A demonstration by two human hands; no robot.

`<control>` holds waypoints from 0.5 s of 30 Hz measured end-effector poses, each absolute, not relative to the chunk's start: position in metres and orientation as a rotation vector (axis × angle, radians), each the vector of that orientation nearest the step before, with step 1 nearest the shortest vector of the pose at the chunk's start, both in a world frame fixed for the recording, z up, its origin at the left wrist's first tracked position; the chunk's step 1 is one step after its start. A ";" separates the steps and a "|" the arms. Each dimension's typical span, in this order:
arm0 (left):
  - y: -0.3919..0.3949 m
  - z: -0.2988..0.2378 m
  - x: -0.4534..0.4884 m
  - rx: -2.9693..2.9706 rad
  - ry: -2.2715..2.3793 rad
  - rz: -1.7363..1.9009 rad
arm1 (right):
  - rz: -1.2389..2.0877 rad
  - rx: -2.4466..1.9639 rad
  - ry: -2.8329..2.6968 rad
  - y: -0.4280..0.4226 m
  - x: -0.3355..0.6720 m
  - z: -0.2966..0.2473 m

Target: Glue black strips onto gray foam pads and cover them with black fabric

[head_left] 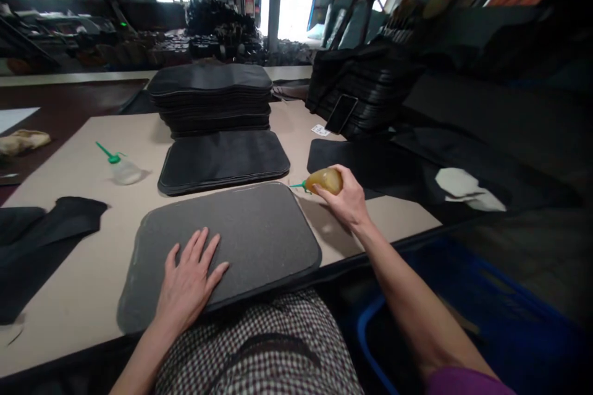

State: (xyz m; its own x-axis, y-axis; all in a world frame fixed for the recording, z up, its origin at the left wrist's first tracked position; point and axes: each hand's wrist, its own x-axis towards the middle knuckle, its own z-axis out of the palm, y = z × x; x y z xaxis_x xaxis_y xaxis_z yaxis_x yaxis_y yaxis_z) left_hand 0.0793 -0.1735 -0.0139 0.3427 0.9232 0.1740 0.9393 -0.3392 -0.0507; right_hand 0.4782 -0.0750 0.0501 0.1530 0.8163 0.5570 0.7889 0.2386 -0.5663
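A dark grey panel with rounded corners (259, 234) lies flat at the table's front edge. My left hand (189, 278) rests on its left part, fingers spread. My right hand (345, 197) is wrapped round a squeeze bottle (330, 180) of yellowish-brown liquid, tipped on its side. The bottle's thin green nozzle points left, close to the panel's upper right corner; whether it touches I cannot tell. Thin pale lines run along parts of the panel's border. Just behind lies a low stack of black panels (225, 160).
A taller stack of black panels (210, 99) stands farther back. At left is a clear bottle with a green nozzle (124, 170), near black fabric (50, 228). A phone (341, 114) leans on a black pile (365, 83). A white cloth (463, 188) lies right; a blue crate (486, 308) sits below.
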 end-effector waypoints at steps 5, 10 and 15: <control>-0.174 -0.016 0.079 -2.458 -1.709 -0.145 | 0.174 -1.556 -1.498 -0.105 0.484 0.050; -0.174 -0.017 0.078 -2.465 -1.702 -0.163 | 0.220 -1.596 -1.544 -0.118 0.483 0.042; -0.174 -0.019 0.077 -2.471 -1.698 -0.193 | 0.189 -1.662 -1.512 -0.136 0.494 0.051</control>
State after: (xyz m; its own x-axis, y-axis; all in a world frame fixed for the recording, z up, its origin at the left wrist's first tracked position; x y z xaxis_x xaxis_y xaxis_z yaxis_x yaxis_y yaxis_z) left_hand 0.0773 -0.1739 -0.0186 0.3559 0.9165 0.1825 0.9341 -0.3548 -0.0400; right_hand 0.4939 -0.1363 0.0505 0.2552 0.8714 0.4189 0.7417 0.1015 -0.6630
